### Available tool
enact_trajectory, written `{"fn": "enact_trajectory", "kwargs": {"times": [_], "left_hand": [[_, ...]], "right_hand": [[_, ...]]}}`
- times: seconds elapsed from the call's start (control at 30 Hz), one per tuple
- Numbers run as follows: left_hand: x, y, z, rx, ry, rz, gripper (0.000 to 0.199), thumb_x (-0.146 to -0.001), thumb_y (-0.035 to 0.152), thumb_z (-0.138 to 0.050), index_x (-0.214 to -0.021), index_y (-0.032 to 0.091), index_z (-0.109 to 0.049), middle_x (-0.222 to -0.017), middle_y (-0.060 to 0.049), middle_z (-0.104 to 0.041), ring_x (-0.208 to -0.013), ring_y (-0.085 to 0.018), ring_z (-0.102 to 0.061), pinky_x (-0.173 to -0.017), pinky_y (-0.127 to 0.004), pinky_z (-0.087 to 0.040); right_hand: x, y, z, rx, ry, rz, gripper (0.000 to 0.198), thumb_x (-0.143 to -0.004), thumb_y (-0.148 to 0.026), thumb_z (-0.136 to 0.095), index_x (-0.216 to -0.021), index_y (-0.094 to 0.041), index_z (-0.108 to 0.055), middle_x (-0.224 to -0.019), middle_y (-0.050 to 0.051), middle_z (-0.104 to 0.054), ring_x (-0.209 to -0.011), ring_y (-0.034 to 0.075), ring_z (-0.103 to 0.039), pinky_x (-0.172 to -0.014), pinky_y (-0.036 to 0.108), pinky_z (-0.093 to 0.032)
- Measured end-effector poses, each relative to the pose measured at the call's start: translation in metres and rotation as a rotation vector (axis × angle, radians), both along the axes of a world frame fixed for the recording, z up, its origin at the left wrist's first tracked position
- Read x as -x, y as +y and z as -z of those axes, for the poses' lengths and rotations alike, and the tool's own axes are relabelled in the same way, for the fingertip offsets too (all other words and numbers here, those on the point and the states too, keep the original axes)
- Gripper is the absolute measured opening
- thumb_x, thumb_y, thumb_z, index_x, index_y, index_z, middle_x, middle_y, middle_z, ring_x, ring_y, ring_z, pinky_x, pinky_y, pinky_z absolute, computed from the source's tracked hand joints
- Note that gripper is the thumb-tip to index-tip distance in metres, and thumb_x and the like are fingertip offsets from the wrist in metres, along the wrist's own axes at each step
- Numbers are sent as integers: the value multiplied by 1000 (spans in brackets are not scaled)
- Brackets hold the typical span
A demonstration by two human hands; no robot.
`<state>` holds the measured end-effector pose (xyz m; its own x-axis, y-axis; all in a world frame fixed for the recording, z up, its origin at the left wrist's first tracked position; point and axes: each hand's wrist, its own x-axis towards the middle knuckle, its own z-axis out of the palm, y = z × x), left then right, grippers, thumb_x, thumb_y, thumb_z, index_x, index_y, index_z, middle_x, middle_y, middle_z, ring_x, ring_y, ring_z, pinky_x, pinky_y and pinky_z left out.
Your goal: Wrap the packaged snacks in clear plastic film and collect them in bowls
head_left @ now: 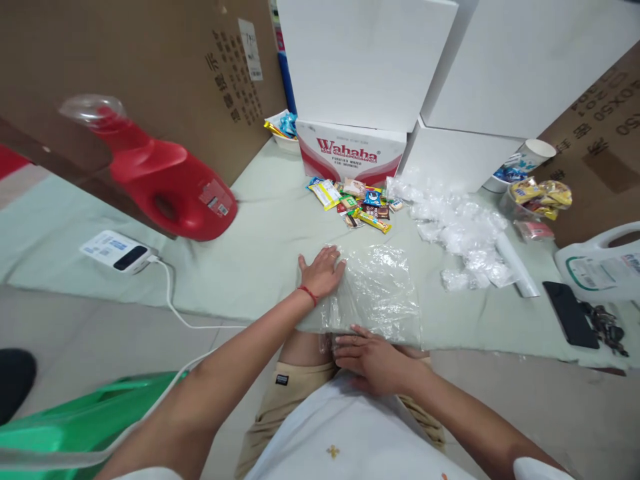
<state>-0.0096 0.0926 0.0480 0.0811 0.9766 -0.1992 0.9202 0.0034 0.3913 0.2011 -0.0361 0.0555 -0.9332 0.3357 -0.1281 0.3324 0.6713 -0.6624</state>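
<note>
A clear plastic bag [383, 290] lies flat on the pale green cloth at the table's front edge, its lower rim hanging slightly over. My left hand [323, 272], with a red cord at the wrist, rests palm down on the bag's left side, fingers spread. At the front edge, my right hand [373, 360] lies over the bag's near rim with its fingers stretched out to the left. Beyond the bag sits a pile of small wrapped snacks [370, 207], which neither hand touches.
A red jug [175, 180] and a white power bank [117, 252] with a cable stand left. Crumpled clear plastic bags [455, 223] lie right of the snacks, near a phone [570, 313], keys [604, 327] and a white jug [605, 267]. White boxes [365, 60] line the back.
</note>
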Motion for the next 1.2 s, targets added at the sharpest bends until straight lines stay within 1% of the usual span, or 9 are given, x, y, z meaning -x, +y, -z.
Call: {"fn": "enact_trajectory", "kwargs": {"times": [0.1, 0.2, 0.33, 0.43, 0.57, 0.73, 0.87, 1.03, 1.2], "left_hand": [[4, -5, 6, -93, 108, 96, 57, -106, 49, -31, -160, 33, -39, -171, -6, -32, -159, -31, -29, -121, -80, -5], [19, -9, 17, -158, 182, 264, 60, -106, 50, -29, -164, 33, -31, -173, -6, -26, -160, -31, -25, -122, -78, -5], [33, -10, 25, -204, 195, 320, 62, -106, 52, -29, -165, 31, -28, -173, -7, -25, -160, -30, -26, -125, -73, -6], [33, -11, 25, -241, 181, 314, 61, -107, 52, -29, -164, 32, -30, -172, -7, -28, -159, -28, -28, -126, -71, -8], [30, -13, 24, -254, 169, 303, 58, -106, 51, -32, -162, 34, -35, -172, -6, -30, -159, -29, -29, -127, -69, -10], [32, -13, 25, -255, 150, 301, 58, -106, 51, -31, -162, 34, -37, -172, -4, -30, -158, -28, -30, -128, -67, -8], [34, -13, 26, -260, 141, 300, 58, -106, 52, -31, -161, 36, -37, -172, -3, -30, -159, -27, -29, -129, -65, -7], [33, -13, 25, -256, 138, 292, 58, -106, 53, -33, -160, 35, -39, -171, -3, -31, -158, -27, -30, -128, -66, -9], [32, -14, 23, -263, 121, 283, 58, -106, 53, -33, -160, 35, -41, -171, -3, -33, -157, -27, -32, -129, -66, -10]], "right_hand": [[-15, 17, -23, 172, 64, -4, 32, -99, -39, -64, -126, -23, -72, -123, 6, -77, -128, 22, -64, -120, 39, -36], [-34, 64, -41, 211, 59, 287, 30, -104, -40, -52, -117, -25, -75, -109, 2, -79, -95, 18, -73, -87, 28, -53], [-39, 167, -45, -214, -166, 876, 29, -101, -28, -49, -115, -21, -74, -118, 10, -75, -104, 26, -69, -90, 33, -50], [-19, 235, -41, -355, -340, 1040, 46, -100, -33, -51, -144, -19, -58, -143, 16, -60, -115, 30, -66, -88, 35, -50], [2, 265, -32, -353, -505, 936, 49, -100, -38, -51, -145, -18, -55, -145, 18, -57, -119, 30, -63, -86, 33, -50], [-30, 254, -28, -301, -591, 747, 39, -95, -41, -61, -129, -24, -68, -124, 12, -69, -106, 28, -66, -80, 31, -48], [-46, 277, -34, -360, -549, 801, 47, -98, -50, -56, -136, -24, -66, -131, 14, -65, -109, 29, -66, -83, 32, -49], [-12, 319, -33, -471, -551, 746, 61, -96, -41, -60, -153, -23, -50, -157, 16, -47, -122, 32, -62, -89, 36, -51], [-13, 323, -34, -389, -721, 771, 55, -95, -49, -62, -139, -17, -61, -138, 20, -62, -112, 32, -66, -84, 36, -51]]}}
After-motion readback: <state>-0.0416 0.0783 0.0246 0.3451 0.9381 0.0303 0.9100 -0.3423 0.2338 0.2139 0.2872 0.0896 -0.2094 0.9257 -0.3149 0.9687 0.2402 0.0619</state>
